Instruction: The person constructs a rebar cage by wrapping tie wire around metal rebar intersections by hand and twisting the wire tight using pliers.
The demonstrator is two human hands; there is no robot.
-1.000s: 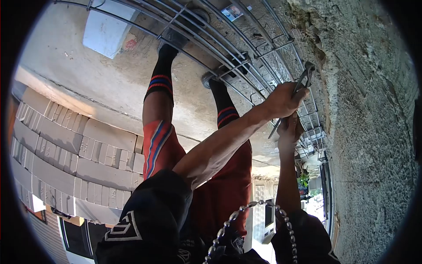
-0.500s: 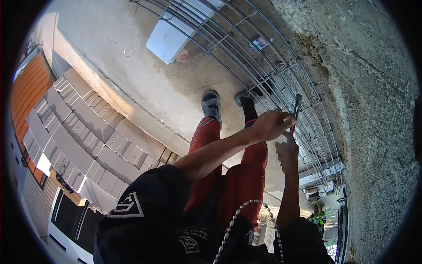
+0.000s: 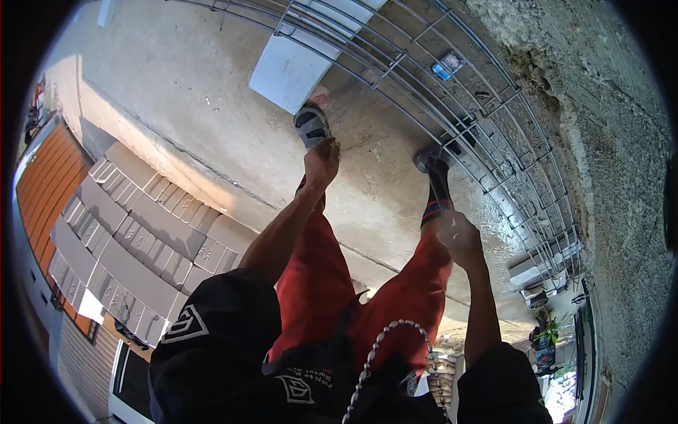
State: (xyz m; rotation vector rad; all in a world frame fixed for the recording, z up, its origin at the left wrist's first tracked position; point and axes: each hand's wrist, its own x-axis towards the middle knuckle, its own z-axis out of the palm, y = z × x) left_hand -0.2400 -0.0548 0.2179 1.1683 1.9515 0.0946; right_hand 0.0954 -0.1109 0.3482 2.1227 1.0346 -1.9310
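Note:
My left hand [image 3: 323, 162] is closed with its fingers pinched, in front of my left shoe; whatever it may hold is too small to make out. My right hand [image 3: 459, 239] is wrapped round a slim metal hand tool [image 3: 441, 185], blurred by motion, which points away from me over my right ankle. Both hands are apart from the steel rebar cage [image 3: 487, 189], a long frame of straight bars and cross ties that curves across the right and top of the view.
A rough concrete wall [image 3: 607, 205] runs along the right, close behind the cage. A pale block [image 3: 286, 74] lies under the cage at the top. Stacked grey blocks [image 3: 141, 226] stand at the left. A small blue packet [image 3: 443, 71] is on the ground among the bars.
My hands were together at the cage around the tool. Now they are apart: my left hand has moved left, and my right has drawn back from the bars with the tool. My feet are wider apart.

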